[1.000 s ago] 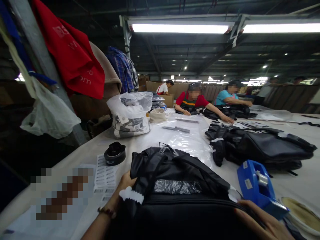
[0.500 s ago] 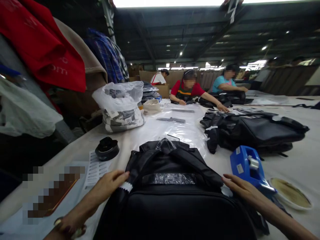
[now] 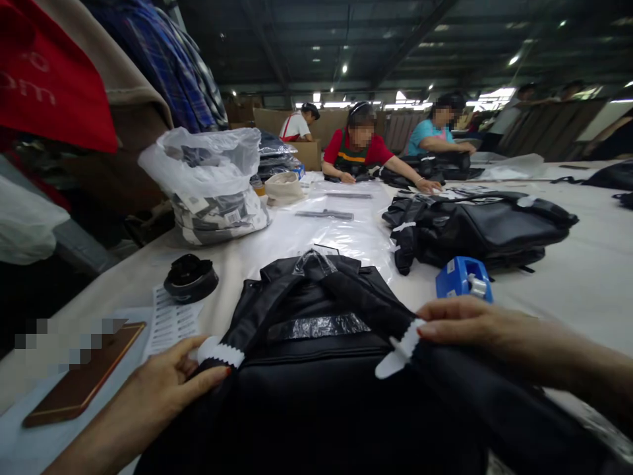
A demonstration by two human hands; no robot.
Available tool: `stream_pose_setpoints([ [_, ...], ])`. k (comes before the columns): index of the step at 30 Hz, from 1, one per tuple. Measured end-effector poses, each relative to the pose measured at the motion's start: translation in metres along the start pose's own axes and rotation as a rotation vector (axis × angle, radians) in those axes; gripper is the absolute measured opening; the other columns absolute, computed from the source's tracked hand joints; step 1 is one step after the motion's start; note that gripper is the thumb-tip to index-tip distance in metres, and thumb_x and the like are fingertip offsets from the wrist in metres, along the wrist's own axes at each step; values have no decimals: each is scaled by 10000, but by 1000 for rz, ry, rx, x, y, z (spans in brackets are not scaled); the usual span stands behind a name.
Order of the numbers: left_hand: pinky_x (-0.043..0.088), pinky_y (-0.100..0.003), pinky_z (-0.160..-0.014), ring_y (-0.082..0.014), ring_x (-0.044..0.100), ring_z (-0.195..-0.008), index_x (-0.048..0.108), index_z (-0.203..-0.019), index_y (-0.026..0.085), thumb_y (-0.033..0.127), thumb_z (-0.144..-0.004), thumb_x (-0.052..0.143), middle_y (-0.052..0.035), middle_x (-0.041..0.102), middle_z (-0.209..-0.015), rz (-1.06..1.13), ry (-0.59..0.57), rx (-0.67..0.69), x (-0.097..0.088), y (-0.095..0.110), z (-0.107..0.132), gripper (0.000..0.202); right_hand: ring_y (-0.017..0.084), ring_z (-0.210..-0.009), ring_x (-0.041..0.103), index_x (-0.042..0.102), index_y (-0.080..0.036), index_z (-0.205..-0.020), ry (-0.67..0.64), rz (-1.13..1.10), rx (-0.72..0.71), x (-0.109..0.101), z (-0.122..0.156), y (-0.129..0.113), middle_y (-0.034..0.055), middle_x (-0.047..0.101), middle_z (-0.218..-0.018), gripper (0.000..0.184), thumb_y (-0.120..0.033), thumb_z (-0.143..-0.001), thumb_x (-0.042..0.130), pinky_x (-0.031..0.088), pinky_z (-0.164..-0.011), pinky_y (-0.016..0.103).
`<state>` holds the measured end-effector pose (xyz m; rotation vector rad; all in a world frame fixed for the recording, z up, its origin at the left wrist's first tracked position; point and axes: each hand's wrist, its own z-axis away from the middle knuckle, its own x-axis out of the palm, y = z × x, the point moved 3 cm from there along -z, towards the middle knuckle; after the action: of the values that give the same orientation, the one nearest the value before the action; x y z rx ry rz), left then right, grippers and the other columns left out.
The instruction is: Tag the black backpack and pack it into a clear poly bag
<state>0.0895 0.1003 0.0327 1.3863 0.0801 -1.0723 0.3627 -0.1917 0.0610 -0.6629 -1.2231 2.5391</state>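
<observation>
A black leather-look backpack point(image 3: 321, 369) lies flat on the near middle of the long white-covered work table point(image 3: 583, 284), filling the near edge of the view. Its 2 shoulder straps run from the far top toward the person, each ending in a strip of white foam wrap. The left hand point(image 3: 163, 389) rests at the near left, fingers curled narrow around the left strap's white foam wrap point(image 3: 217, 353). The right hand point(image 3: 475, 326) comes in from the right, fingertips pinched on the right strap beside the other white foam wrap point(image 3: 400, 349).

Just left of the backpack lie a white sheet of barcode labels point(image 3: 171, 320), a brown flat phone point(image 3: 84, 382) near the table's left edge, and a round black tape roll point(image 3: 190, 277) farther off. A blue tape dispenser point(image 3: 463, 278) stands just beyond the right hand. Farther right, a second black backpack point(image 3: 479, 227) lies well apart, with bare table near it. A clear plastic sheet point(image 3: 341, 234) covers the middle ground, and a white plastic bag of tags point(image 3: 212, 188) sits at the far left. 3 other people work at the far end.
</observation>
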Motion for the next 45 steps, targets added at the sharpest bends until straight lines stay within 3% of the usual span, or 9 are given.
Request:
stream_pose_setpoints([
  [2, 394, -229, -599, -145, 568, -595, 418, -1264, 77, 505, -482, 727, 66, 573, -574, 207, -143, -111, 5, 2, 9, 943, 203, -737, 612, 621, -212, -1011, -76, 21, -92, 31, -1, 19, 23, 650, -794, 467, -532, -671, 631, 496, -657, 298],
  [6, 392, -206, -532, -135, 546, -565, 351, -1301, 60, 465, -441, 726, 44, 582, -597, 444, -167, -170, 37, -10, 29, 1022, 209, -709, 603, 389, -143, -1310, 191, 186, -218, 58, -18, 69, 10, 607, -703, 727, -567, -730, 498, 494, -655, 314],
  [10, 319, -217, -424, -108, 416, -427, 414, -1253, 63, 531, -544, 596, 83, 455, -514, 198, -151, -31, 62, -29, 35, 869, 199, -548, 582, 314, -171, -1387, 374, 511, -311, 57, -21, 83, 6, 597, -630, 665, -514, -821, 381, 475, -542, 310],
  [13, 402, -275, -516, -161, 498, -499, 437, -1258, 112, 516, -649, 511, 54, 503, -550, -147, -219, 77, 46, -18, 34, 735, 212, -580, 615, 459, -230, -1309, 585, 887, -507, 53, -10, 76, 56, 653, -778, 508, -460, -863, 381, 475, -507, 313],
  [18, 438, -436, -886, -284, 549, -1029, 494, -1227, 164, 496, -787, 450, -96, 601, -1079, -541, 186, 556, 27, 23, 38, 553, 244, -939, 608, 541, -203, -1214, 673, 1111, -895, 62, -2, 66, 113, 605, -1073, 365, -264, -892, 382, 511, -768, 370],
  [23, 328, -512, -1041, -325, 270, -1330, 345, -1351, 102, 479, -898, 369, -149, 358, -1423, -830, 235, 886, 103, -10, 39, 590, 268, -1328, 309, 385, -171, -1345, 580, 1182, -980, 82, -21, 76, 125, 358, -1429, 542, -100, -810, 326, 280, -1055, 508],
  [32, 289, -530, -1082, -317, 186, -1364, 322, -1378, 108, 445, -878, 454, -133, 269, -1464, -873, 173, 842, 118, -27, 35, 618, 247, -1317, 339, 414, -150, -1319, 585, 1230, -1001, 81, -25, 73, 132, 413, -1400, 550, -81, -778, 346, 305, -1044, 471],
  [39, 242, -473, -1108, -236, 256, -1348, 352, -1370, 150, 404, -913, 283, -77, 325, -1439, -480, -334, 505, 81, 3, 23, 528, 203, -1047, 587, 420, -137, -1308, 483, 1085, -903, 57, -15, 10, 89, 635, -1141, 478, -172, -835, 368, 454, -939, 395],
  [45, 253, -350, -1107, -183, 388, -1283, 303, -1396, 156, 257, -823, 366, -59, 408, -1405, -391, -531, 352, 54, 41, 19, 585, 234, -1111, 541, 534, -159, -1218, 593, 981, -1032, 71, -49, -47, 108, 593, -1206, 360, -229, -891, 401, 415, -976, 450],
])
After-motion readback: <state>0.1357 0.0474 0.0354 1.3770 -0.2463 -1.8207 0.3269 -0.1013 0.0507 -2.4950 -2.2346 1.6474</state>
